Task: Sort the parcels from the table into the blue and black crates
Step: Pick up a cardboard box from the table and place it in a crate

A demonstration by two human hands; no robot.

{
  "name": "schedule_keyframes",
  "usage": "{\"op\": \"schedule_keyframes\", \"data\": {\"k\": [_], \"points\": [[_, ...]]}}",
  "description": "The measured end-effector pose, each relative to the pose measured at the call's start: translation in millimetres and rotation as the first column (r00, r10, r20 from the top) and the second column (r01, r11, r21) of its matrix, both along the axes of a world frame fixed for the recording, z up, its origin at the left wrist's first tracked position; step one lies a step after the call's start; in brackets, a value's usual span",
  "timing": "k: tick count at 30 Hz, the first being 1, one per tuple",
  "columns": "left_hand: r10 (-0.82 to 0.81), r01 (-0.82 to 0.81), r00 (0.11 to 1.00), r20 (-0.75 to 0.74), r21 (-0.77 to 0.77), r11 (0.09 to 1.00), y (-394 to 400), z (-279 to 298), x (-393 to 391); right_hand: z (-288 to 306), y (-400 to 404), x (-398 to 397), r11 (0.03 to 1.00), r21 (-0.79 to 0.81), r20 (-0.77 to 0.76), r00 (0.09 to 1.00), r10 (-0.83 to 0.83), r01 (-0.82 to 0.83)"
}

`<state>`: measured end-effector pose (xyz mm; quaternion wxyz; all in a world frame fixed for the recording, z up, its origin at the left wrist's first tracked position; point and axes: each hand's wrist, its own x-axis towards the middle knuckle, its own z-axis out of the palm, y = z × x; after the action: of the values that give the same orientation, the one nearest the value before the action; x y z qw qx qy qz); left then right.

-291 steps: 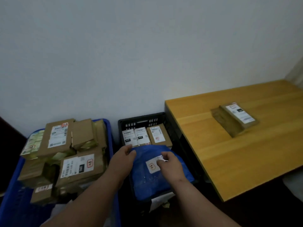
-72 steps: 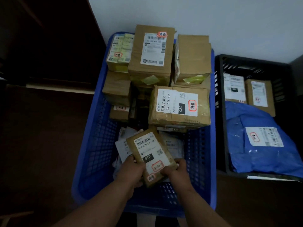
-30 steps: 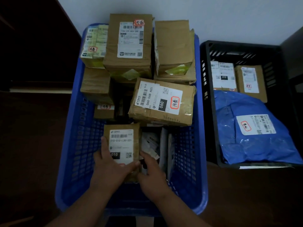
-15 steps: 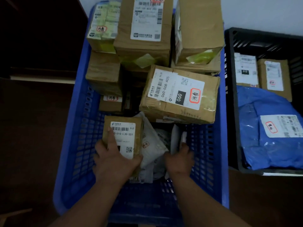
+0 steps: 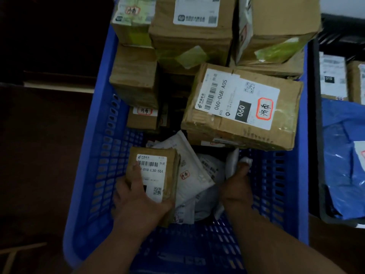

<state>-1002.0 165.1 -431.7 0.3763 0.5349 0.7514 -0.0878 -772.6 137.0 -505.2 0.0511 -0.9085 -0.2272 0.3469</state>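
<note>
Left hand (image 5: 138,198) grip closed around small brown parcel (image 5: 158,175), low inside blue crate (image 5: 88,175). Right hand (image 5: 236,186) grip pinches white mailer (image 5: 232,161) beside it. Black crate (image 5: 316,135) to right.

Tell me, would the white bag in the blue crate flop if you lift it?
Probably. The white bag looks thin, creased and bent against the small box, so it would likely sag. It seems light and perhaps slippery.
</note>
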Motion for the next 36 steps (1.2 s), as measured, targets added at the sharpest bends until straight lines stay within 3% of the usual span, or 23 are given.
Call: {"op": "schedule_keyframes", "data": {"k": [3, 7, 12, 18, 21, 24, 27, 32, 34, 36], "points": [[0.038, -0.037, 0.999, 0.017, -0.02, 0.999, 2, 3, -3, 14, 1, 8, 0.998, 0.066, 0.019, 1.0, -0.011, 0.01], [0.0, 0.0, 1.0, 0.004, -0.03, 1.0, 3, 17, -3, 50, -6, 2, 0.957, 0.156, 0.076, 0.969, 0.235, -0.244], [-0.032, 0.028, 0.997, -0.075, -0.057, 0.998, 6, 48, -6, 98, -21, -32, 0.871, 0.11, 0.14, 0.875, 0.463, -0.478], [0.02, -0.013, 0.998, -0.052, 0.134, 0.991, 18, 86, -11, 130, -1, -86, 0.8, 0.122, 0.058, 0.809, 0.585, -0.587], [0.029, -0.022, 0.999, -0.026, 0.233, 0.972, 24, 103, -17, 125, 17, -111, 0.783, 0.218, -0.044, 0.795, 0.604, -0.583], [0.002, 0.008, 0.999, -0.035, 0.268, 0.963, 27, 117, -25, 109, 27, -128, 0.862, 0.339, -0.367, 0.79, 0.491, -0.378], [-0.025, 0.03, 0.999, -0.023, 0.273, 0.961, 22, 127, -28, 90, 24, -127, 0.93, 0.297, -0.637, 0.679, 0.363, -0.219], [-0.059, 0.062, 0.998, -0.017, 0.361, 0.931, 19, 145, -29, 76, 21, -113, 0.915, 0.173, -0.633, 0.671, 0.387, -0.364], [-0.042, 0.036, 0.999, 0.006, 0.41, 0.911, 23, 153, -30, 78, 22, -113, 0.962, 0.098, -0.741, 0.627, 0.241, -0.254], [-0.035, 0.024, 0.999, 0.018, 0.433, 0.901, 31, 160, -30, 85, 23, -115, 0.998, -0.051, -0.844, 0.536, -0.03, -0.024]]}}
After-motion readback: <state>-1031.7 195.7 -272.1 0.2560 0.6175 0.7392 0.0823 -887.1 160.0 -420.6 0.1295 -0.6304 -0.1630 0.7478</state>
